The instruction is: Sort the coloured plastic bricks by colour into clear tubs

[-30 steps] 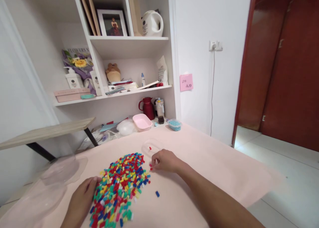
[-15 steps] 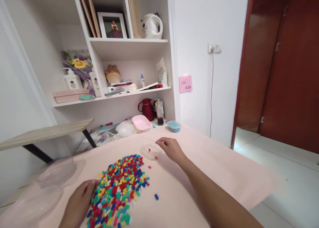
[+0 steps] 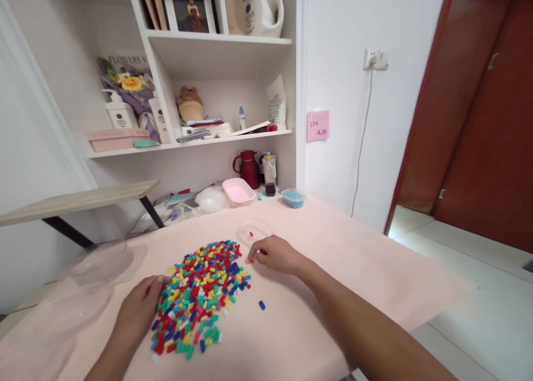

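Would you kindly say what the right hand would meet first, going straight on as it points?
Likely the small red plastic block by its fingers, then the multicoloured block heap; depth is unclear.

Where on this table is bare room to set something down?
Widest: between the right arm, the blue-filled tub and the right edge of the cloth. Smaller: between that arm and the colourful pile, around one blue piece. Crowded: the pile, by the left hand.
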A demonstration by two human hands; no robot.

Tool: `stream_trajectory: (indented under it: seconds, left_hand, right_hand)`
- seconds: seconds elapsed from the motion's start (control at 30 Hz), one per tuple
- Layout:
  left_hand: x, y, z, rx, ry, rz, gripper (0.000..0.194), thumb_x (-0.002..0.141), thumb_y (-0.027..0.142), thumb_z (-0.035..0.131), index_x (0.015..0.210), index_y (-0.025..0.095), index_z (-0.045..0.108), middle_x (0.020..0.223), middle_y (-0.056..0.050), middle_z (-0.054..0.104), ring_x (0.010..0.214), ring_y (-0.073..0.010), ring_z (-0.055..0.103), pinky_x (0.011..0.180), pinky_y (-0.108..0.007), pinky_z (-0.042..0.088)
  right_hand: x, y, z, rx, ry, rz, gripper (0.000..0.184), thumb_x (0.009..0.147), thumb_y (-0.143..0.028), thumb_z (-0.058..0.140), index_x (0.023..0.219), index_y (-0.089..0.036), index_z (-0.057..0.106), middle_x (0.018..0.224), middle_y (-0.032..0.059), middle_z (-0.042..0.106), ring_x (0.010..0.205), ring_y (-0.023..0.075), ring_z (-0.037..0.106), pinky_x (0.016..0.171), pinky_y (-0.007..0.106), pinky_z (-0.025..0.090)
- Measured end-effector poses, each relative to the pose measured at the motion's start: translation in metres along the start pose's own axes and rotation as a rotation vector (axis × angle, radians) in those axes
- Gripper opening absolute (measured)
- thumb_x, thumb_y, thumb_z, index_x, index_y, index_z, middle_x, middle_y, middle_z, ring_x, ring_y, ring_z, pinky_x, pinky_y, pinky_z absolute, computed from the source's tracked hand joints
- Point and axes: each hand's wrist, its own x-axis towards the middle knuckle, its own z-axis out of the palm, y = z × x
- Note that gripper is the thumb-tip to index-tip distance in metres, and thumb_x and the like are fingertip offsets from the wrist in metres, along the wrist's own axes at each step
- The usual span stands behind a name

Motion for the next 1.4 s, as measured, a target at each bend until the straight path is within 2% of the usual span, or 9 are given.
stream_trajectory:
  seconds: [0.13, 0.23, 0.4, 0.53, 0.63, 0.8, 1.03, 1.17, 1.4]
  left_hand:
    - [0.001, -0.001, 0.001, 0.005, -0.004, 0.001, 0.045, 0.076, 0.053, 0.043, 0.088, 0.023, 0.075, 0.099, -0.004, 0.076, 0.099, -0.0262, 0.067, 0.090, -0.035, 0.049]
    - [0.002, -0.004, 0.002, 0.009, 0.010, 0.019, 0.043, 0.076, 0.053, 0.044, 0.086, 0.024, 0.075, 0.096, -0.004, 0.077, 0.098, -0.0261, 0.067, 0.087, -0.035, 0.050]
    - [0.001, -0.004, 0.001, 0.002, 0.013, 0.011, 0.043, 0.076, 0.051, 0.044, 0.086, 0.023, 0.075, 0.098, -0.004, 0.077, 0.098, -0.0258, 0.067, 0.087, -0.033, 0.050]
    - [-0.001, 0.000, 0.000, -0.004, 0.018, 0.022, 0.041, 0.076, 0.050, 0.044, 0.083, 0.024, 0.075, 0.097, -0.004, 0.077, 0.097, -0.0254, 0.068, 0.085, -0.033, 0.050]
    - [-0.002, 0.000, 0.000, 0.001, 0.026, 0.031, 0.040, 0.076, 0.050, 0.045, 0.082, 0.024, 0.075, 0.095, -0.003, 0.077, 0.096, -0.0252, 0.068, 0.085, -0.033, 0.051]
    - [0.001, -0.003, 0.001, 0.010, 0.024, 0.025, 0.043, 0.077, 0.051, 0.044, 0.086, 0.024, 0.075, 0.094, -0.004, 0.077, 0.095, -0.0257, 0.068, 0.085, -0.033, 0.050]
    - [0.001, -0.004, 0.002, 0.008, 0.016, 0.022, 0.043, 0.076, 0.052, 0.044, 0.086, 0.024, 0.075, 0.094, -0.004, 0.077, 0.095, -0.0259, 0.068, 0.086, -0.034, 0.050]
    - [0.002, -0.003, 0.002, -0.004, 0.018, 0.038, 0.043, 0.075, 0.052, 0.044, 0.085, 0.024, 0.075, 0.095, -0.004, 0.077, 0.097, -0.0260, 0.068, 0.087, -0.034, 0.050]
    - [0.003, -0.006, 0.003, 0.000, 0.008, 0.020, 0.044, 0.076, 0.053, 0.043, 0.087, 0.024, 0.075, 0.097, -0.004, 0.076, 0.098, -0.0264, 0.067, 0.088, -0.035, 0.049]
  right_hand:
    - [-0.001, 0.002, 0.004, 0.189, -0.188, -0.052, 0.030, 0.075, -0.012, 0.052, 0.090, -0.022, 0.076, 0.074, -0.0028, 0.070, 0.059, 0.0099, 0.053, 0.056, 0.020, 0.037]
    - [-0.003, 0.001, 0.007, 0.215, -0.273, -0.119, 0.025, 0.075, -0.015, 0.056, 0.088, -0.022, 0.076, 0.072, -0.0042, 0.068, 0.059, 0.0088, 0.052, 0.059, 0.019, 0.038]
    - [-0.003, -0.002, 0.007, 0.087, -0.236, -0.077, 0.024, 0.071, -0.013, 0.055, 0.080, -0.022, 0.075, 0.078, -0.0035, 0.072, 0.070, 0.0114, 0.060, 0.061, 0.018, 0.038]
    - [-0.002, 0.000, 0.008, 0.092, -0.217, -0.043, 0.031, 0.074, -0.013, 0.052, 0.089, -0.024, 0.076, 0.089, -0.0030, 0.075, 0.078, 0.0135, 0.063, 0.063, 0.019, 0.041]
    - [0.000, 0.003, 0.013, 0.089, -0.191, -0.089, 0.035, 0.077, -0.015, 0.050, 0.098, -0.027, 0.076, 0.095, -0.0029, 0.075, 0.077, 0.0138, 0.063, 0.066, 0.020, 0.042]
    - [0.002, 0.006, 0.021, 0.096, -0.238, -0.153, 0.037, 0.077, -0.014, 0.052, 0.102, -0.028, 0.076, 0.090, -0.0031, 0.074, 0.075, 0.0125, 0.062, 0.066, 0.019, 0.041]
    - [-0.001, 0.009, 0.011, 0.076, -0.261, -0.114, 0.029, 0.077, -0.014, 0.059, 0.098, -0.026, 0.075, 0.082, -0.0027, 0.068, 0.072, 0.0116, 0.056, 0.064, 0.019, 0.039]
    - [-0.001, 0.007, 0.009, 0.076, -0.286, -0.149, 0.032, 0.077, -0.016, 0.066, 0.105, -0.028, 0.074, 0.076, -0.0031, 0.060, 0.071, 0.0113, 0.053, 0.064, 0.019, 0.038]
    - [-0.004, -0.003, 0.016, 0.087, -0.277, -0.244, 0.038, 0.077, -0.017, 0.070, 0.112, -0.032, 0.072, 0.092, -0.0009, 0.053, 0.077, 0.0106, 0.052, 0.072, 0.020, 0.041]
